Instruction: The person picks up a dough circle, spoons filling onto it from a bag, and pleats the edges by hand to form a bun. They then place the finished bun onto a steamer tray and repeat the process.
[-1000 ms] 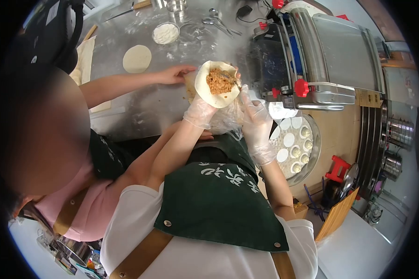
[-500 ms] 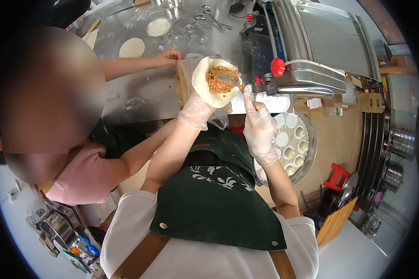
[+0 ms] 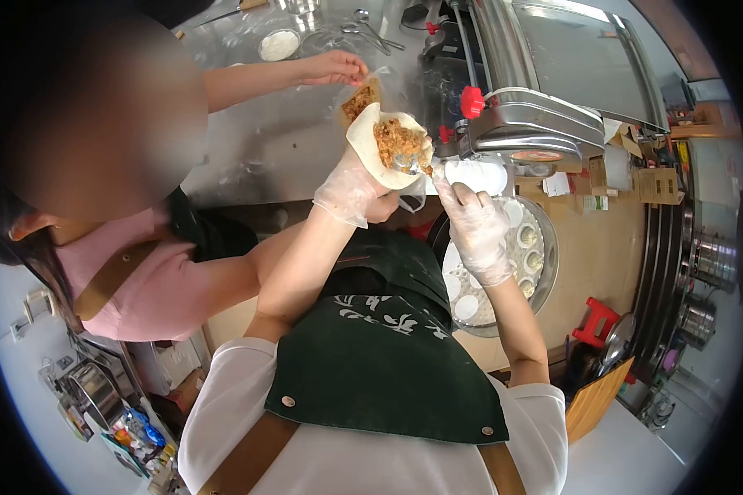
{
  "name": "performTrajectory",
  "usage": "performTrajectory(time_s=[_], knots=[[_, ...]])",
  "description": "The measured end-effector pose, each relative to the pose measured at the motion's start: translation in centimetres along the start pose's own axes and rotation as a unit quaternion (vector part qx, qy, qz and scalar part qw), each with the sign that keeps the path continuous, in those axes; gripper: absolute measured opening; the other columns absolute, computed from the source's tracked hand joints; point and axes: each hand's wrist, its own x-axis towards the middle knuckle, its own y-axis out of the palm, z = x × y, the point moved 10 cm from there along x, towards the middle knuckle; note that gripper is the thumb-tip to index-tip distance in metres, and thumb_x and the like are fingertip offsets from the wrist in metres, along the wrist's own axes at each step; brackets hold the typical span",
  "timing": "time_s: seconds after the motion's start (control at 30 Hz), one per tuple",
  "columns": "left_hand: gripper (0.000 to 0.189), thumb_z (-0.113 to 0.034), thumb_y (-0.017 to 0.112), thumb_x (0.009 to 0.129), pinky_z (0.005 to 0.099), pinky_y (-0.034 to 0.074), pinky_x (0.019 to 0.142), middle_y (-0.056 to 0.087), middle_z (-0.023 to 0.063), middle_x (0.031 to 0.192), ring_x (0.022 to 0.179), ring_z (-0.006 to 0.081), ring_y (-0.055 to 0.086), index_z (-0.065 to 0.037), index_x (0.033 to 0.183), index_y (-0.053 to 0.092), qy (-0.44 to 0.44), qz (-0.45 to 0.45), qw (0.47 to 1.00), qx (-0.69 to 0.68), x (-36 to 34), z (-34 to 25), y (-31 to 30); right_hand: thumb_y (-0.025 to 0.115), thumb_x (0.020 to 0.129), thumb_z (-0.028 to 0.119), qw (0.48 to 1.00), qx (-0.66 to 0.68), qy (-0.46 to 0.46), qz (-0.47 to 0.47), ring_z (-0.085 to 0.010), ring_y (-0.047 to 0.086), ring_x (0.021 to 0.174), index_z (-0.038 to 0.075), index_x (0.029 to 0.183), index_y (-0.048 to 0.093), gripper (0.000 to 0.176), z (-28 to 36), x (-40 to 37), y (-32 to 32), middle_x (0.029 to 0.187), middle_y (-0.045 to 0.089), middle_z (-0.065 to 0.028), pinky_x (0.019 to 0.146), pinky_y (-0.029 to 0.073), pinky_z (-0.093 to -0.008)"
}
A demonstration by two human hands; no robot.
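Note:
A round dough wrapper (image 3: pixel 360 142) lies cupped in my gloved left hand (image 3: pixel 351 190), with a mound of brown minced filling (image 3: pixel 397 136) in its middle. My right hand (image 3: pixel 475 233), also in a clear glove, is closed on a spoon (image 3: pixel 406 162). The spoon's metal bowl rests in the filling near the wrapper's lower right edge. Just behind the wrapper, a clear plastic bag of filling (image 3: pixel 358 101) is held up by a co-worker's hand (image 3: pixel 336 68). The co-worker's other hand (image 3: pixel 381 208) is partly hidden beneath my left wrist.
To the right below, a large round metal tray (image 3: pixel 553 276) carries small white cups. A dough-rolling machine (image 3: pixel 541 120) stands at the bench's right. Farther back on the steel table (image 3: pixel 243 153) are a bowl of white powder (image 3: pixel 279 45) and loose spoons (image 3: pixel 370 33).
The spoon has moved lower in the filling, which now looks more heaped. The co-worker has leaned in, and the bag has come up behind the wrapper with its filling showing.

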Motion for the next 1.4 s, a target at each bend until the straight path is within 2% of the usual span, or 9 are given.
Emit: performTrajectory(time_s=[0.07,0.23,0.57,0.67,0.83,1.03,1.1,1.17,1.4], knots=[[0.053,-0.051,0.036,0.102,0.0503,0.052,0.086,0.066,0.0154,0.098,0.094,0.0343,0.063,-0.004,0.100,0.062,0.100,0.024,0.975,0.195,0.8,-1.4,-0.2,0.066,0.067,0.002,0.999,-0.007,0.030,0.016,-0.0154,0.056,0.069,0.017,0.131,0.067,0.066,-0.6,-0.2,-0.1,0.090,0.059,0.0001,0.058,0.049,-0.0289],[0.029,-0.031,0.054,0.096,0.0408,0.051,0.092,0.068,0.0089,0.107,0.101,0.0248,0.065,-0.006,0.109,0.061,0.401,0.142,0.540,0.726,-2.9,-0.4,6.3,0.060,0.081,-0.013,0.931,0.273,0.234,-0.062,-0.0186,0.060,0.075,0.006,0.124,0.069,0.048,-3.5,-0.5,0.2,0.085,0.060,-0.0085,0.067,0.048,-0.0273],[0.028,-0.008,0.064,0.081,0.0337,0.046,0.102,0.069,0.0030,0.111,0.108,0.0191,0.065,-0.008,0.109,0.064,0.410,0.086,0.373,0.828,-6.3,0.1,11.3,0.066,0.071,-0.004,0.973,0.135,0.163,-0.087,-0.0201,0.066,0.073,0.013,0.117,0.074,0.049,-2.2,-0.3,-1.4,0.088,0.064,-0.0031,0.062,0.055,-0.0334],[0.036,-0.008,0.066,0.080,0.0348,0.048,0.101,0.070,0.0034,0.114,0.106,0.0196,0.066,-0.009,0.115,0.062,0.350,0.125,0.433,0.822,-3.9,1.0,8.4,0.065,0.073,-0.006,0.983,0.105,0.136,-0.062,-0.0208,0.065,0.072,0.012,0.118,0.073,0.049,-1.5,-0.2,-1.3,0.085,0.064,-0.0041,0.062,0.054,-0.0334],[0.047,-0.011,0.070,0.078,0.0351,0.047,0.103,0.069,0.0032,0.116,0.109,0.0188,0.065,-0.009,0.123,0.058,0.257,0.117,0.757,0.589,-1.2,0.6,4.7,0.063,0.078,-0.008,0.947,0.222,0.212,-0.089,-0.0221,0.064,0.067,0.012,0.123,0.071,0.051,-3.2,-1.0,-0.6,0.082,0.062,-0.0060,0.060,0.052,-0.0344],[0.035,-0.013,0.065,0.088,0.0372,0.054,0.093,0.067,0.0126,0.116,0.108,0.0243,0.065,-0.003,0.121,0.057,0.374,0.130,0.629,0.669,-3.8,0.6,8.0,0.058,0.077,-0.014,0.937,0.230,0.255,-0.060,-0.0226,0.064,0.068,0.011,0.132,0.066,0.061,-2.8,-1.1,-0.4,0.083,0.063,-0.0086,0.065,0.053,-0.0353],[0.031,-0.015,0.061,0.092,0.0393,0.055,0.091,0.067,0.0155,0.115,0.107,0.0272,0.065,-0.001,0.120,0.057,0.323,0.163,0.796,0.486,-2.6,0.4,6.8,0.058,0.077,-0.015,0.930,0.227,0.270,-0.100,-0.0241,0.065,0.070,0.010,0.132,0.065,0.061,-2.0,-1.3,-1.0,0.086,0.064,-0.0114,0.066,0.054,-0.0351],[0.027,-0.017,0.058,0.097,0.0412,0.056,0.091,0.066,0.0173,0.114,0.106,0.0297,0.065,0.000,0.119,0.058,0.103,0.182,0.975,-0.070,-1.1,1.6,6.1,0.058,0.078,-0.016,0.939,0.187,0.259,-0.127,-0.0264,0.067,0.076,0.007,0.134,0.063,0.061,-0.4,-1.8,-0.5,0.094,0.066,-0.0160,0.068,0.054,-0.0342],[0.041,-0.025,0.053,0.101,0.0411,0.055,0.096,0.061,0.0173,0.128,0.114,0.0288,0.062,-0.002,0.134,0.049,0.171,0.153,0.973,0.015,-0.2,1.8,4.4,0.055,0.081,-0.017,0.877,0.332,0.319,-0.136,-0.0201,0.062,0.073,0.005,0.140,0.057,0.063,-1.7,-2.6,0.8,0.083,0.061,-0.0113,0.070,0.052,-0.0289]])
